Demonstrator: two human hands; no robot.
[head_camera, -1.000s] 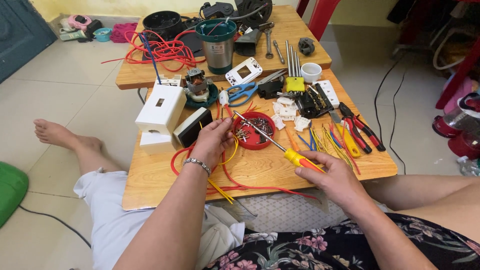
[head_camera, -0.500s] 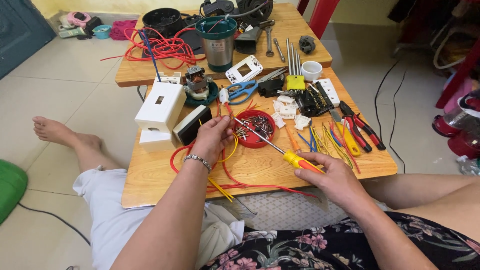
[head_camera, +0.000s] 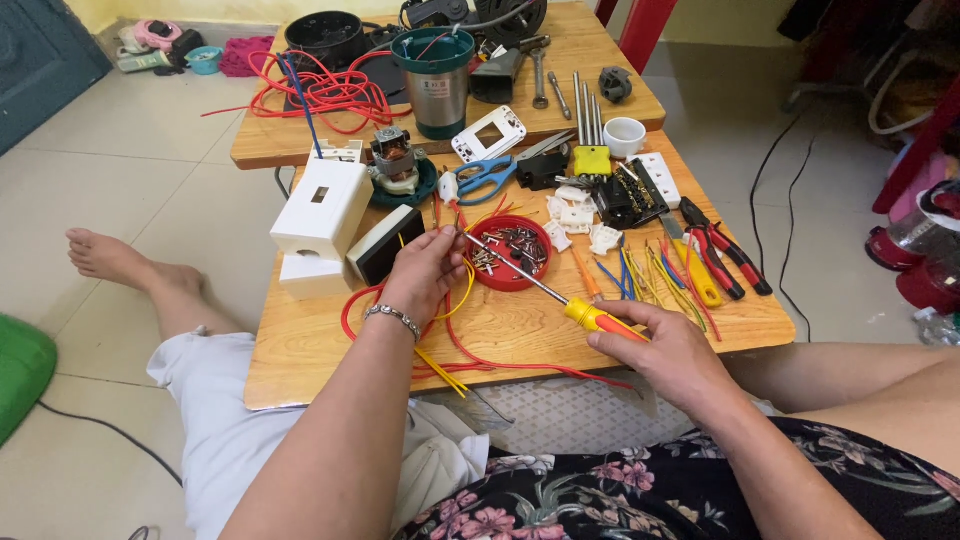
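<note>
The right hand (head_camera: 668, 350) is gripping the yellow-handled screwdriver (head_camera: 560, 300), fingers wrapped around its handle near the front edge of the low wooden table (head_camera: 330, 360). The shaft is reaching over the red dish (head_camera: 510, 278), which is holding small screws. The left hand (head_camera: 425, 268) is pinching something small beside the tip. Bare wood is lying open just left of that hand; pliers (head_camera: 720, 258) are crowding the right edge.

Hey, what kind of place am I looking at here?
Probably a home floor used as an electrical repair spot: a low wooden table on tiled flooring, strewn with red wire, pliers and a small motor, while the right hand holds a screwdriver.
</note>
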